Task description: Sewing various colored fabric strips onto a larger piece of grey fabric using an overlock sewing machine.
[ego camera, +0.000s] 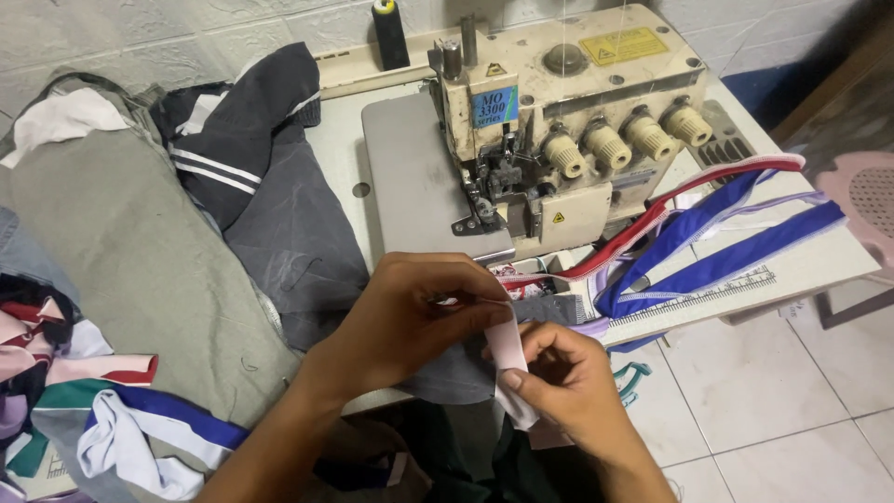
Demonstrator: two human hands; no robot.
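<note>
Fingers (510, 380) of both hands pinch a soft white fabric strip (509, 359)

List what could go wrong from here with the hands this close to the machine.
1. The left hand and right hand pinch a pale strip just in front of the needle area of the overlock machine; fingers could drift in.
2. Loose blue and red strips trail off the table edge and may snag or slide off.
</note>
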